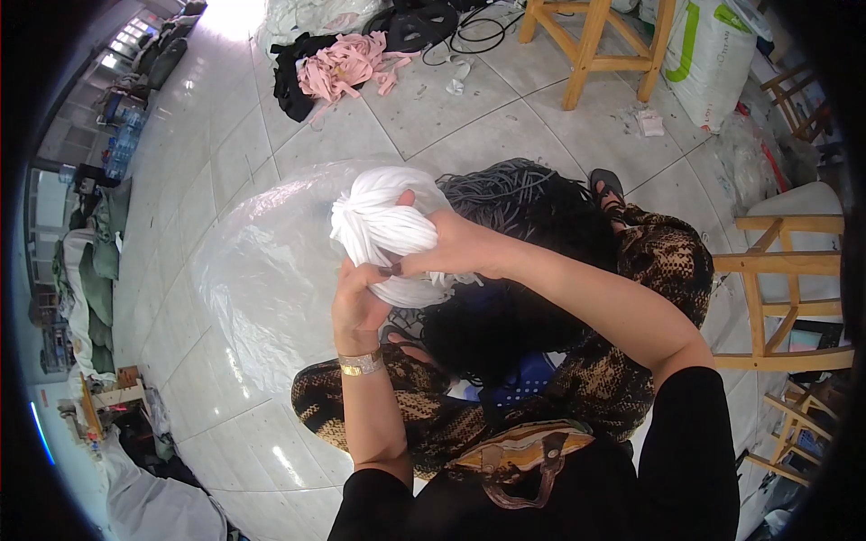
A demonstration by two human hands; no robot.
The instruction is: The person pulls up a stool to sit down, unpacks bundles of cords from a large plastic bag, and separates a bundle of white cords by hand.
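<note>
A thick bundle of white cords (383, 221) is held up in front of me, gathered into a knot-like bunch at its upper left. My right hand (451, 245) grips the bundle from the right, its thumb and fingers partly sunk in the cords. At the bundle's lower left, my left hand (361, 298) is closed on the cords, with its fingertips near those of my right hand. Beneath and left of the bundle lies a clear plastic bag (262, 279). Dark grey cords (505, 194) and a black heap (505, 334) lie by my legs.
Pink strips (347, 68) and black cloth lie on the tiled floor ahead. A wooden stool (595, 54) and a white sack (713, 63) stand at the upper right. Another wooden frame (780, 263) stands at the right. A bag with a brown handle (528, 478) lies against me.
</note>
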